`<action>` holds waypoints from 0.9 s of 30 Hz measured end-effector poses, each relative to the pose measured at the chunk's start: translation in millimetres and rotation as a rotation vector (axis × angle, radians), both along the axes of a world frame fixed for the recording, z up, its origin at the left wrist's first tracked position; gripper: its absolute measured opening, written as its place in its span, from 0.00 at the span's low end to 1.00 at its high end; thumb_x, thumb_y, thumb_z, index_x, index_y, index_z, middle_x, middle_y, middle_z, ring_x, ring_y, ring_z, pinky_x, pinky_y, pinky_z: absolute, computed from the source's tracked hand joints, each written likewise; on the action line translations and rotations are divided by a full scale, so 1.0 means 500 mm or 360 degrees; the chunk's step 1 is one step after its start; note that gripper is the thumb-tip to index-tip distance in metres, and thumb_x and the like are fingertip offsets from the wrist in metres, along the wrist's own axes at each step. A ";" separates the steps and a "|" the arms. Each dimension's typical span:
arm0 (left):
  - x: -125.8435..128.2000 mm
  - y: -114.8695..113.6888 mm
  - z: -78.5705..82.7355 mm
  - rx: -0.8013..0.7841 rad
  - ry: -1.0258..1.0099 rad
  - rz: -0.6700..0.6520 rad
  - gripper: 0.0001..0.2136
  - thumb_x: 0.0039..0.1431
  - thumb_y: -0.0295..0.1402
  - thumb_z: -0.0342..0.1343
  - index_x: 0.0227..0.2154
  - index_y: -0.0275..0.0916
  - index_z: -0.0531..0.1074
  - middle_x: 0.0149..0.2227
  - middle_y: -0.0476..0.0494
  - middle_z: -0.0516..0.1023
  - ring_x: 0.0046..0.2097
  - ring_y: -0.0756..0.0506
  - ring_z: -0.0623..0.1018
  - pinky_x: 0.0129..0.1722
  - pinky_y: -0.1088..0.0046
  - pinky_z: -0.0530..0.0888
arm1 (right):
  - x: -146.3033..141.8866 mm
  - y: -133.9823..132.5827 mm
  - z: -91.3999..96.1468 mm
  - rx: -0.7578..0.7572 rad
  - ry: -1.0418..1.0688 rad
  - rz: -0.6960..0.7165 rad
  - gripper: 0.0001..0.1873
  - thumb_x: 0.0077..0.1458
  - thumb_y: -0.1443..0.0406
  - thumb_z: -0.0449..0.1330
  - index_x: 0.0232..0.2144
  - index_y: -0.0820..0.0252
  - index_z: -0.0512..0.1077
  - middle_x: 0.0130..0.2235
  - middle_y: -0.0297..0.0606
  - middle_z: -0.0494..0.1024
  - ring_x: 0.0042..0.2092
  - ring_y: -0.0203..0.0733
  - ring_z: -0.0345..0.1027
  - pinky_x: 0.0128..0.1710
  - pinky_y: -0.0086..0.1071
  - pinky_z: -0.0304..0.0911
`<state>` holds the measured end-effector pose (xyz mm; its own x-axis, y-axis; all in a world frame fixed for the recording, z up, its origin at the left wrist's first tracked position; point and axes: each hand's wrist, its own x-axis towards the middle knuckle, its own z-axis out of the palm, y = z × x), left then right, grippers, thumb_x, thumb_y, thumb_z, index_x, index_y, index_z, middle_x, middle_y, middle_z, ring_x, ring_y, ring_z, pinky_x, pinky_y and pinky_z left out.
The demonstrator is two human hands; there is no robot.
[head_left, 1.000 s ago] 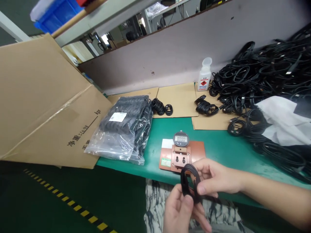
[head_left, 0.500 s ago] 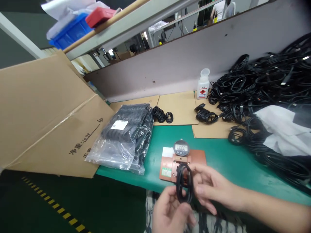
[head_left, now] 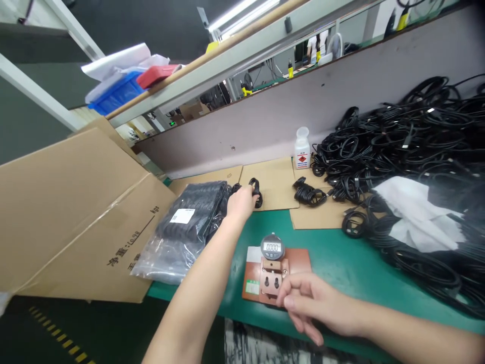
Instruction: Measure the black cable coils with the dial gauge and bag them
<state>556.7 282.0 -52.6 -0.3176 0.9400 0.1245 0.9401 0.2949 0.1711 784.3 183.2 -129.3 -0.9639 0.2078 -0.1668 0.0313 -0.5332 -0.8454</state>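
Note:
My left hand point(head_left: 241, 201) is stretched out to the cardboard at the back, its fingers closed on a coiled black cable point(head_left: 255, 185). Another small coil point(head_left: 258, 200) lies just below it, and more coils are partly hidden behind the hand. My right hand point(head_left: 306, 305) hovers in front of the fixture with loosely bent fingers apart and nothing in them. Close to its fingertips is the reddish-brown gauge fixture point(head_left: 302, 259), which carries a round digital dial gauge point(head_left: 272, 246) with zeros on its display.
Left of the fixture lies a clear bag of black coiled cables point(head_left: 189, 217), beside an open carton point(head_left: 76, 212). A white bottle point(head_left: 302, 149) stands by the back wall. A bundle of coils point(head_left: 308, 193) and a big cable heap point(head_left: 382, 146) with a white cloth point(head_left: 420, 215) fill the right.
The left hand has carried the coiled cable from in front of the gauge to the coils at the back. The right hand has let go of the coil. The view has shifted slightly.

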 end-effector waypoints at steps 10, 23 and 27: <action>0.007 0.007 -0.038 -0.0324 0.0382 -0.0044 0.12 0.67 0.38 0.56 0.45 0.35 0.75 0.48 0.40 0.78 0.47 0.42 0.79 0.49 0.56 0.76 | -0.003 0.001 0.003 -0.0051 -0.0015 0.0037 0.33 0.46 0.40 0.66 0.36 0.62 0.65 0.20 0.26 0.73 0.14 0.26 0.60 0.12 0.18 0.52; 0.013 0.030 -0.026 -0.0444 0.0515 -0.0102 0.12 0.66 0.36 0.57 0.47 0.35 0.73 0.48 0.40 0.77 0.46 0.43 0.79 0.45 0.59 0.78 | -0.007 0.000 0.016 -0.0018 -0.0141 -0.0010 0.30 0.44 0.44 0.69 0.33 0.62 0.67 0.19 0.24 0.72 0.14 0.23 0.55 0.15 0.20 0.50; 0.011 0.030 -0.022 -0.0490 0.0500 -0.0097 0.12 0.66 0.36 0.57 0.48 0.35 0.73 0.49 0.40 0.77 0.46 0.42 0.79 0.46 0.58 0.78 | -0.006 0.002 0.023 -0.0014 -0.0163 -0.0011 0.26 0.45 0.48 0.69 0.32 0.62 0.67 0.18 0.24 0.72 0.15 0.23 0.56 0.17 0.21 0.50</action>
